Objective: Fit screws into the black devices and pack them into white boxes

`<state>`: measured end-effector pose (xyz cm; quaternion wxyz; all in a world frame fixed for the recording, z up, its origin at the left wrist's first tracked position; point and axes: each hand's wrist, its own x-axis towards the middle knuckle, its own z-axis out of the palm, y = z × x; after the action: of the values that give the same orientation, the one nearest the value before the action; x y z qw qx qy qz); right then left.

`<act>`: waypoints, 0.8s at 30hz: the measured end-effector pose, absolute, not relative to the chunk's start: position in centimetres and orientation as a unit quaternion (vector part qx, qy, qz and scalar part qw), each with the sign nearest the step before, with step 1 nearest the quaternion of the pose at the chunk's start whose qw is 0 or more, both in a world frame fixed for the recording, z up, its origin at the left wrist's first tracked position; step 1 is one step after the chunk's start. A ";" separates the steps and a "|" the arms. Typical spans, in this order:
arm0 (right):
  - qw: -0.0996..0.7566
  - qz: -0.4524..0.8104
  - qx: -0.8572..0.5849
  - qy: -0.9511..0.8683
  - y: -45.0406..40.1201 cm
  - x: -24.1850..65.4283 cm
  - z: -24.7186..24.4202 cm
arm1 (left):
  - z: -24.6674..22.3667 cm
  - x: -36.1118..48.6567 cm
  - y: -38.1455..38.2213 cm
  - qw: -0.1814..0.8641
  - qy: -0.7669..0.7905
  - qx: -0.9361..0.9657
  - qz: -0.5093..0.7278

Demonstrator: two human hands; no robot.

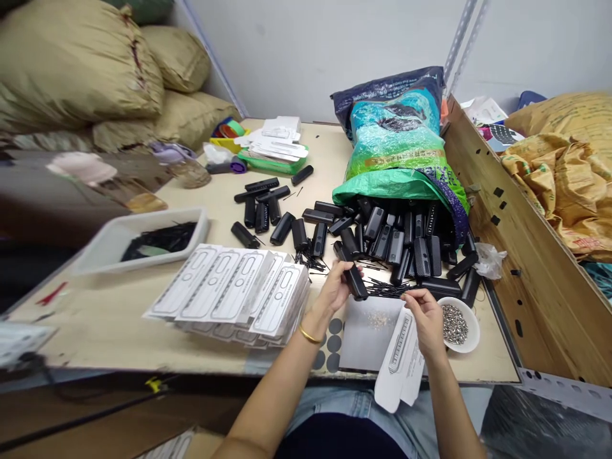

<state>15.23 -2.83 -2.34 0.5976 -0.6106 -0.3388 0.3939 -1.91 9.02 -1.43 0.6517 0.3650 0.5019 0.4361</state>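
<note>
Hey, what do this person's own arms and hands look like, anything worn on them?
The left hand and right hand are ungloved, and no sleeves show on the left forearm or right forearm. A narrow gold-coloured bangle encircles the left wrist.

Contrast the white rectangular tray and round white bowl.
The white rectangular plastic tray is larger than the round white bowl. The tray holds thin black strips; the bowl, small silver metal pieces. The bowl sits near the right hand; the tray, farther away. Both are open-topped.
</note>
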 end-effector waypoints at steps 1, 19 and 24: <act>0.595 0.392 -0.606 -0.354 -2.7 14.4 -2.1 | -1.2 -1.3 8.5 0.687 0.476 0.335 0.436; 0.603 0.189 -0.645 -0.430 -4.0 10.8 -2.8 | -1.1 2.2 5.3 0.843 0.265 0.027 0.467; 0.612 0.175 -0.658 -0.402 -3.9 11.5 -3.4 | -2.1 2.8 4.4 0.856 0.254 -0.005 0.450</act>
<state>11.47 -3.88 -3.39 0.6120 -0.6581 -0.4023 0.1745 2.84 4.40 -2.11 0.8560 -0.0047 0.2545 0.4500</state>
